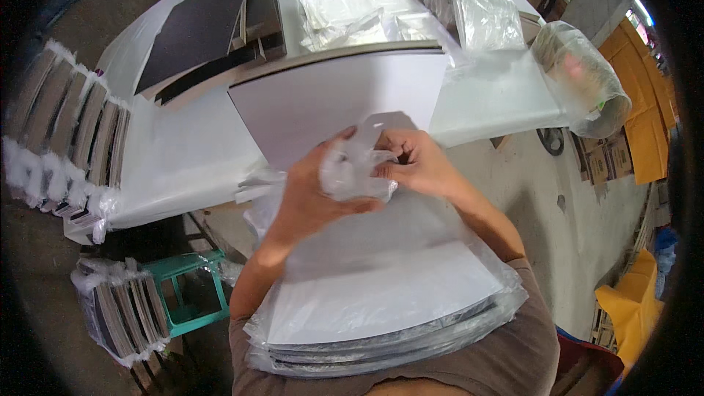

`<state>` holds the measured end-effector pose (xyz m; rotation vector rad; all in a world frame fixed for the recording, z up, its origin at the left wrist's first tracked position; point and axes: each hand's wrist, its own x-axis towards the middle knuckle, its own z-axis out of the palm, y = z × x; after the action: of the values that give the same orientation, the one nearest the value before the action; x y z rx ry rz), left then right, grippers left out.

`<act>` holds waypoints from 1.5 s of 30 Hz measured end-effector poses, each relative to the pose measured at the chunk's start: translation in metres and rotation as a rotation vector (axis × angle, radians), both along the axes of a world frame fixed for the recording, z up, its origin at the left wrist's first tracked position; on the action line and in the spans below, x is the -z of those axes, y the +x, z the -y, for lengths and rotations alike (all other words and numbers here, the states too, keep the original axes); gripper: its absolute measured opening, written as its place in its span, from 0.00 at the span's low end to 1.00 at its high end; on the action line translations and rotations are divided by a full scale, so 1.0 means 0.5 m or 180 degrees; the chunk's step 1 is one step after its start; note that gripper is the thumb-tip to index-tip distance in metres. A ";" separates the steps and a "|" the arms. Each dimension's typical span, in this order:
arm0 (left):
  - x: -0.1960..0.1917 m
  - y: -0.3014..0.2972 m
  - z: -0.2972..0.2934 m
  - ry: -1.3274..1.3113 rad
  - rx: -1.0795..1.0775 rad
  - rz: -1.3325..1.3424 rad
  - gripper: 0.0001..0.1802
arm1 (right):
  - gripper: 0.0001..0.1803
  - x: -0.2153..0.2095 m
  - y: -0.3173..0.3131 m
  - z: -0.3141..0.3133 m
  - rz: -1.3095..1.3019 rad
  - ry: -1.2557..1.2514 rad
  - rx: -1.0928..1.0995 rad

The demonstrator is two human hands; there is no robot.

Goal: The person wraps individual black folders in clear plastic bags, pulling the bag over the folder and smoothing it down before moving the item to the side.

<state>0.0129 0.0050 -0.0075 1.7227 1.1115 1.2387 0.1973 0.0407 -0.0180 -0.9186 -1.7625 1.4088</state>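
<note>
Down low, a stack of flat white boards [381, 301] is being held on the person's lap, wrapped in a clear plastic bag [469, 249]. The open mouth of that bag is being bunched up just above the stack. The bunched plastic is being gripped by the left hand [312, 194], with the fingers curled around it and pressed together. The same bunch is being pinched by the right hand [414, 161], with the fingertips closed tight on the plastic. The two hands are touching each other at the bunch.

Just behind the hands, a big white sheet [337, 99] is lying on the white table [183, 161], with its near corner hidden by the hands. Farther back on the table, dark boards [202, 29] are being kept in a loose pile, and clear flat bags [359, 7] are spread beside them. At the right end of the table, a round bundle in clear plastic [583, 81] is sitting.

To the left, bagged packs of boards [70, 132] are standing on edge in a row. Below them, more packs [121, 308] are leaning by a green stool [191, 286].
</note>
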 end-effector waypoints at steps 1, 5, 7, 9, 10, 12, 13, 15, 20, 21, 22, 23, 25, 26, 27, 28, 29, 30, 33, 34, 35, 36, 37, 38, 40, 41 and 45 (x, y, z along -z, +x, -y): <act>-0.020 0.014 0.001 0.0228 -0.0048 -0.0223 0.12 | 0.05 -0.027 -0.004 -0.001 0.0030 0.0081 0.0006; -0.046 0.019 -0.005 -0.0390 -0.0211 0.0850 0.09 | 0.06 -0.075 0.008 -0.007 -0.0275 0.0324 0.0274; -0.052 0.015 -0.009 -0.0767 -0.0131 0.1282 0.09 | 0.05 -0.069 -0.028 -0.005 -0.0827 0.0912 0.0753; -0.045 0.026 -0.015 -0.0768 0.0018 0.1310 0.08 | 0.05 -0.076 -0.030 -0.002 -0.1138 0.0840 0.0762; -0.037 0.030 -0.016 -0.0786 0.0075 0.1307 0.07 | 0.04 -0.085 -0.018 0.003 -0.1192 0.0464 0.0531; -0.025 0.033 -0.019 -0.0429 0.0073 0.1256 0.07 | 0.05 -0.092 -0.015 0.003 -0.1340 0.0061 0.0455; -0.023 0.034 -0.018 -0.0301 -0.0012 0.1165 0.08 | 0.06 -0.092 -0.015 0.000 -0.1429 0.0027 0.0619; -0.002 0.014 -0.027 -0.0249 -0.0406 0.1089 0.11 | 0.05 -0.096 -0.014 -0.001 -0.1502 -0.0053 0.0827; -0.058 -0.068 -0.059 -0.0804 0.0114 0.2076 0.15 | 0.02 -0.079 -0.001 -0.011 -0.1045 0.0570 0.1195; -0.063 -0.049 -0.053 -0.0693 0.0132 0.1641 0.11 | 0.03 -0.074 -0.001 -0.012 -0.1064 0.0686 0.1120; -0.073 -0.009 -0.047 -0.0585 0.0148 0.1224 0.09 | 0.03 -0.066 -0.004 -0.016 -0.1064 0.0799 0.1043; -0.076 0.013 -0.043 -0.0555 0.0161 0.1035 0.09 | 0.04 -0.066 -0.007 -0.015 -0.1070 0.0918 0.0957; -0.073 0.047 -0.039 -0.0576 0.0189 0.0883 0.13 | 0.06 -0.086 -0.021 -0.002 -0.1280 0.0479 0.1168; -0.065 0.051 -0.041 -0.0635 0.0201 0.0916 0.14 | 0.06 -0.093 -0.025 0.003 -0.1390 0.0252 0.1271; -0.060 0.048 -0.050 -0.0760 0.0163 0.1212 0.11 | 0.06 -0.095 -0.026 0.005 -0.1602 0.0119 0.1091; -0.062 0.048 -0.052 -0.0855 0.0138 0.1344 0.11 | 0.06 -0.096 -0.022 0.007 -0.1804 -0.0012 0.0942; -0.065 0.046 -0.054 -0.0952 0.0110 0.1475 0.10 | 0.06 -0.096 -0.017 0.009 -0.2005 -0.0142 0.0789; -0.063 0.045 -0.055 -0.0986 0.0063 0.1442 0.08 | 0.06 -0.089 -0.012 0.009 -0.1534 0.0053 0.0827; -0.049 0.052 -0.058 -0.0562 0.0009 0.1424 0.06 | 0.07 -0.067 -0.004 0.004 -0.0779 0.0482 0.0910; -0.044 0.055 -0.061 -0.0328 0.0003 0.1433 0.06 | 0.07 -0.066 -0.009 -0.002 -0.0960 0.0539 0.0927; -0.041 0.055 -0.062 -0.0296 0.0055 0.1481 0.06 | 0.08 -0.066 -0.013 -0.005 -0.1140 0.0597 0.0943; -0.039 0.054 -0.064 -0.0264 0.0108 0.1529 0.06 | 0.08 -0.071 -0.014 -0.005 -0.0902 0.0851 0.1045; -0.039 0.050 -0.063 -0.0407 0.0120 0.1558 0.06 | 0.08 -0.075 -0.017 -0.007 -0.0662 0.1094 0.1132; -0.040 0.047 -0.063 -0.0551 0.0130 0.1589 0.06 | 0.08 -0.078 -0.020 -0.008 -0.0419 0.1336 0.1219; -0.050 0.040 -0.055 -0.1180 0.0110 0.1605 0.06 | 0.07 -0.077 -0.029 -0.009 -0.0514 0.1568 0.1481; -0.048 0.042 -0.056 -0.1231 0.0173 0.2029 0.07 | 0.07 -0.077 -0.033 -0.009 -0.0559 0.1687 0.1616; -0.023 0.022 -0.060 -0.1283 0.0818 0.2431 0.10 | 0.09 -0.063 -0.023 -0.022 -0.0945 0.1448 0.1196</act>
<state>0.0242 0.0351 0.0041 0.9163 0.5957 1.2387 0.1856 0.0519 0.0136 -0.7027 -1.4986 0.8088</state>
